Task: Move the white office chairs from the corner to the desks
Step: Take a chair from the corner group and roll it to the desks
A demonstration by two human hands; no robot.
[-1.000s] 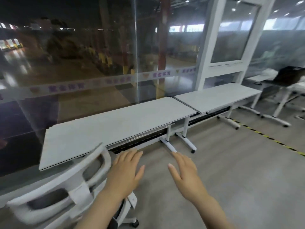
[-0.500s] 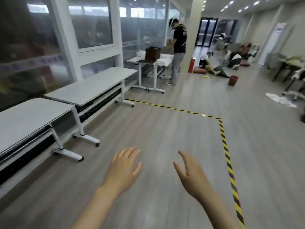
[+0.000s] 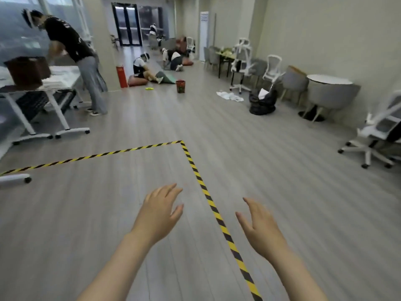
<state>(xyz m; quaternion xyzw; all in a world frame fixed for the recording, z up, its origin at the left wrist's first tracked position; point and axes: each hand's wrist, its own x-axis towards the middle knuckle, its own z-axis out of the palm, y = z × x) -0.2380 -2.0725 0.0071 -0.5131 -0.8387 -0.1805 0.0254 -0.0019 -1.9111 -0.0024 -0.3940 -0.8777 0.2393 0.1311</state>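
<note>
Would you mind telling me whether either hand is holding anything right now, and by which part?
Nothing is held. The left hand and the right hand both hang open in the air above the grey wood-look floor, touching no chair.

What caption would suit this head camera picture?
Both hands, left and right, open and empty above the taped floor, white chair waiting at right.

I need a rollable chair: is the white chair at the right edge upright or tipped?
Upright: the white chair stands with its caster base flat on the floor.
</note>
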